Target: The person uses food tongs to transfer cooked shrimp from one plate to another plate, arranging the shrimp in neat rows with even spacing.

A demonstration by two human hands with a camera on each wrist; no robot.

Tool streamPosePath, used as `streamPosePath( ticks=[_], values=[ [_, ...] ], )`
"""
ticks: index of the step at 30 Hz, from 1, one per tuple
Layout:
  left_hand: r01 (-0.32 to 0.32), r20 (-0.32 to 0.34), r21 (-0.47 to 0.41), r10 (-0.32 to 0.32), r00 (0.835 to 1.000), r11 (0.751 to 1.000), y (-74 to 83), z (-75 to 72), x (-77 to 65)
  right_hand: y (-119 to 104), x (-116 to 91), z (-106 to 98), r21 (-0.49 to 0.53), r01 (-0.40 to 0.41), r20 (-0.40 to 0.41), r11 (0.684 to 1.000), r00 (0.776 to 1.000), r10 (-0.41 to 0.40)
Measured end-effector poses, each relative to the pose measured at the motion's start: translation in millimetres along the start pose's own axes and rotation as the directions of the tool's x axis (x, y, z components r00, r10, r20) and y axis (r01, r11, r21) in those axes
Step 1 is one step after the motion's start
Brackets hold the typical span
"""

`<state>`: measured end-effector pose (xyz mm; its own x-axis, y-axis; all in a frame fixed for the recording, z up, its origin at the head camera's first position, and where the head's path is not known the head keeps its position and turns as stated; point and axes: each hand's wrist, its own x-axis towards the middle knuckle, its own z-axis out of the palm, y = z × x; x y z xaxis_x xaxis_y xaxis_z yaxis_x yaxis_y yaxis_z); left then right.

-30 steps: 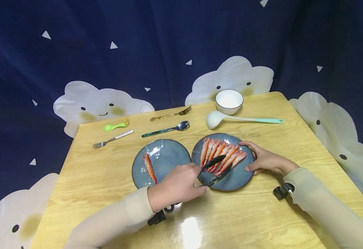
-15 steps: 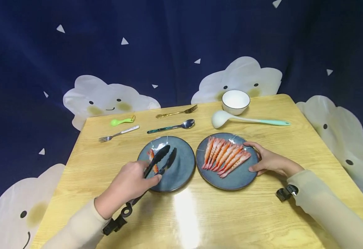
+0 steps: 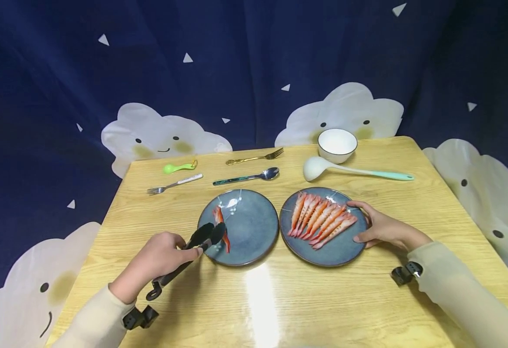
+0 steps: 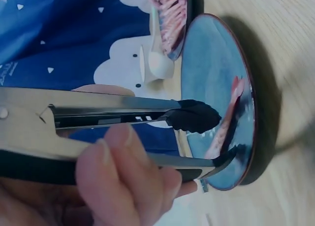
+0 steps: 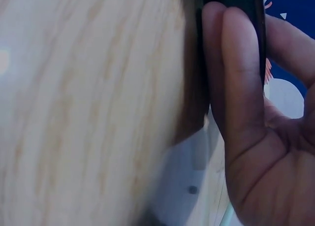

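Note:
My left hand (image 3: pixel 160 256) holds black-tipped metal tongs (image 4: pixel 108 100) over the left edge of the left blue plate (image 3: pixel 254 234). In the left wrist view the tong tips stand apart. A single orange-red shrimp (image 3: pixel 218 216) lies on that plate, partly covered by the tongs in the head view. Several shrimp (image 3: pixel 321 217) are fanned out on the right blue plate (image 3: pixel 323 259). My right hand (image 3: pixel 384 228) grips this plate's right rim. From the right wrist view, the fingers (image 5: pixel 241 73) lie against the plate's underside.
Behind the plates lie a white ladle with a mint handle (image 3: pixel 316 168), a spoon (image 3: pixel 247 177), a gold fork (image 3: pixel 255 157), a white-handled fork (image 3: pixel 175 184) and green measuring spoons (image 3: pixel 179 167). A white bowl (image 3: pixel 337 145) stands near the wooden table's (image 3: pixel 323 309) far edge.
My left hand has carried the tongs from the right plate to the left plate's left edge. The left plate's shrimp lies uncovered at its top end. My right hand keeps its grip.

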<state>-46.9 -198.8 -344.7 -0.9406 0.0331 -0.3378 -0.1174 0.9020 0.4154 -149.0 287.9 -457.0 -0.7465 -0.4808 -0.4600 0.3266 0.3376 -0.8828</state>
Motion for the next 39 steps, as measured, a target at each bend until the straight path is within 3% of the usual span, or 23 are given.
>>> streamPosePath(
  ticks=[5, 13, 17, 21, 25, 31, 34, 37, 39],
  values=[
    [-0.002, 0.044, -0.029, 0.003, 0.999, 1.0, 1.8, 2.1, 2.6, 0, -1, 0, -0.003, -0.009, -0.013, 1.0, 1.0, 0.009],
    [-0.029, 0.001, -0.033, 0.029, 1.0, 0.999, 10.7, 8.3, -0.8, -1, -2, 1, -0.012, -0.004, -0.018, 1.0, 1.0, 0.004],
    [-0.075, -0.023, -0.008, 0.075, 0.997, 0.997, 22.6, 13.1, -3.3, 0, -1, 1, -0.001, -0.003, -0.019, 1.0, 1.0, 0.003],
    [-0.19, -0.045, 0.033, 0.191, 0.98, 0.981, 40.9, 18.3, -3.9, 1, 0, 0, 0.01, -0.007, -0.014, 1.0, 1.0, 0.007],
    [-0.344, -0.047, 0.084, 0.348, 0.936, 0.935, 65.8, 25.9, -1.3, 3, 1, -2, 0.024, 0.002, 0.003, 1.0, 1.0, -0.002],
    [-0.532, 0.018, 0.153, 0.536, 0.844, 0.833, 107.9, 37.4, 5.7, 2, -1, -4, 0.12, 0.01, 0.073, 0.993, 0.997, -0.019],
    [-0.617, 0.059, 0.201, 0.619, 0.783, 0.761, 127.6, 42.3, 6.8, 1, -2, -5, 0.156, 0.017, 0.106, 0.988, 0.994, -0.034],
    [-0.69, 0.118, 0.269, 0.688, 0.716, 0.672, 145.9, 48.2, 8.1, 2, -3, -5, 0.176, 0.026, 0.119, 0.984, 0.992, -0.048],
    [-0.723, 0.162, 0.311, 0.715, 0.68, 0.617, 156.1, 52.4, 8.8, 3, -3, -6, 0.169, 0.033, 0.118, 0.985, 0.992, -0.053]
  ],
)
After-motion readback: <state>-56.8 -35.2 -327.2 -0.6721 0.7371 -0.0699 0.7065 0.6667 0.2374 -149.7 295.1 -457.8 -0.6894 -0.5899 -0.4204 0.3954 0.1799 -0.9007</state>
